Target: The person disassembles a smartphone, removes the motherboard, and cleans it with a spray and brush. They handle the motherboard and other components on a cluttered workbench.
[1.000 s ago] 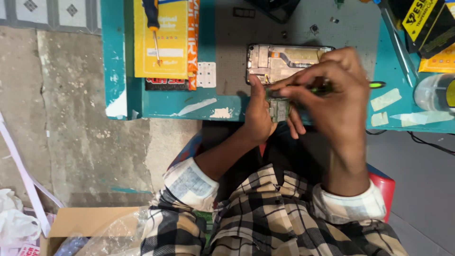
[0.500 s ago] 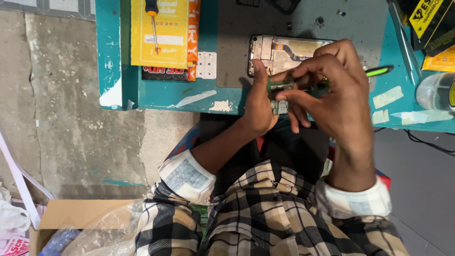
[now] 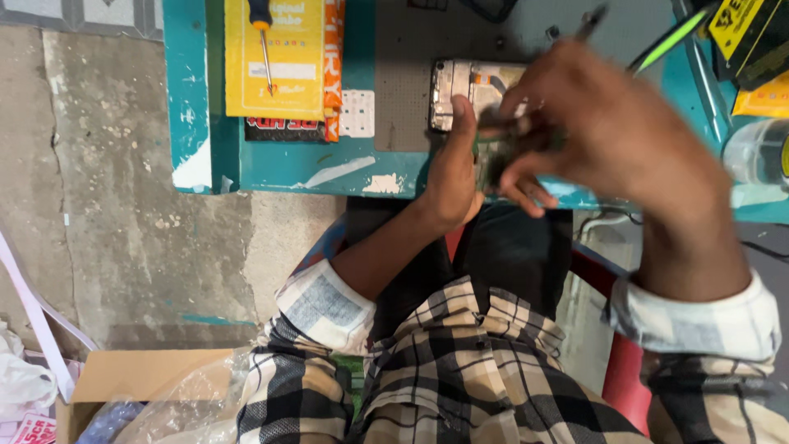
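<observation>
My left hand (image 3: 454, 168) pinches a small green circuit board (image 3: 493, 156) at the near edge of the teal workbench (image 3: 288, 164). My right hand (image 3: 608, 131), blurred by motion, is closed over the same board and grips a thin tool whose tip (image 3: 592, 20) sticks up past the fingers. Just behind the hands lies an opened phone frame (image 3: 468, 82) on a grey work mat (image 3: 403, 74).
A yellow packet (image 3: 275, 57) with a screwdriver (image 3: 263, 37) on it lies on the bench's left. A green-tipped tool (image 3: 670, 37), yellow boxes (image 3: 752, 49) and a clear tub (image 3: 756, 152) sit at right. A cardboard box (image 3: 131, 378) stands on the concrete floor.
My right hand has risen toward the camera and swung right, now blurred. The view has shifted slightly. My left hand keeps its pinch on the board.
</observation>
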Available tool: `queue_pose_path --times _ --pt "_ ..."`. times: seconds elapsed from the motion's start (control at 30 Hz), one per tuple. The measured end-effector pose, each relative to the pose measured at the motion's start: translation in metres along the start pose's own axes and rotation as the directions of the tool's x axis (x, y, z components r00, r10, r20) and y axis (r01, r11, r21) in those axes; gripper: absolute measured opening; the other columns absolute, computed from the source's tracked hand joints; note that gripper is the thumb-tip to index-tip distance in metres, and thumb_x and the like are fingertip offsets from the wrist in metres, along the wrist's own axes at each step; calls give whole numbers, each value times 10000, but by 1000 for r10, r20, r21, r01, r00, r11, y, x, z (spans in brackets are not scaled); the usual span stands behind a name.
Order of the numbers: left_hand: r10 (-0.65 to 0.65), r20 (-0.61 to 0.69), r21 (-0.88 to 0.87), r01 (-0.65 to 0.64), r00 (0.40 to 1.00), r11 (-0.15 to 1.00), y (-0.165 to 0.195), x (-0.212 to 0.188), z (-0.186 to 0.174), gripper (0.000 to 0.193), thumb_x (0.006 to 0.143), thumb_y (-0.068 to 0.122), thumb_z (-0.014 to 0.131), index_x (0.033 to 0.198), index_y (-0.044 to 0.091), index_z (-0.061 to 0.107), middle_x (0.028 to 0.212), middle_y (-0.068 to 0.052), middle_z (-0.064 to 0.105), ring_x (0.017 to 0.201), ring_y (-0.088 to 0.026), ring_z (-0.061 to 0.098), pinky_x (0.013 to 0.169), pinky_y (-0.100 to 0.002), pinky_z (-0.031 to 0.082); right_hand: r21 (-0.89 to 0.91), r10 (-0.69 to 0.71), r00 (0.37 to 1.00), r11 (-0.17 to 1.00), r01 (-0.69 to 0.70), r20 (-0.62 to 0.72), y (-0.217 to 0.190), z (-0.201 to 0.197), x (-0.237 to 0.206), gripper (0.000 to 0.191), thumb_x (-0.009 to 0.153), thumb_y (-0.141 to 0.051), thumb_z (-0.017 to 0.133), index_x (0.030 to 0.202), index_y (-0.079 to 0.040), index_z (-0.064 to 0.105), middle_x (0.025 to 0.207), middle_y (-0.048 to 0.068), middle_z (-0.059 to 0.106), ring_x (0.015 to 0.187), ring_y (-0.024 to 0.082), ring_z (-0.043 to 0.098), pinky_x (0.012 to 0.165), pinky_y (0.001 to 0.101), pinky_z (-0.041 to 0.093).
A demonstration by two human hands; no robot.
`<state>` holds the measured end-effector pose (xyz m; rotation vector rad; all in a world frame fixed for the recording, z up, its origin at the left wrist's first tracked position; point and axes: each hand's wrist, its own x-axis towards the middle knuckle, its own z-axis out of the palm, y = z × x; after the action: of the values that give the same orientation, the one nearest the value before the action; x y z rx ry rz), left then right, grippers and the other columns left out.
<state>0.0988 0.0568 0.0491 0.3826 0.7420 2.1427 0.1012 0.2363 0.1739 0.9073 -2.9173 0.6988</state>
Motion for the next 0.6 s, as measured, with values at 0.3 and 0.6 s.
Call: queue_pose_path --times 0.3,0.6 --pt "-52 -120 -85 42 991 995 1 -3 3 994 960 771 161 1460 -45 428 1210 -274 664 997 -394 761 864 -494 683 -63 199 980 978 -197 23 -32 -20 28 676 654 -238 963 1213 -31 645 1123 145 607 882 324 647 711 438 516" --pt "58 -158 -70 -70 986 995 -8 -1 -1 909 1057 757 234 1423 -19 538 1136 -183 669 1011 -253 702 777 -336 621 -45 -44 998 998 43 -36 -12 -2 6 728 551 -248 934 1167 -11 627 1107 148 598 1006 349 639 803 442 554"
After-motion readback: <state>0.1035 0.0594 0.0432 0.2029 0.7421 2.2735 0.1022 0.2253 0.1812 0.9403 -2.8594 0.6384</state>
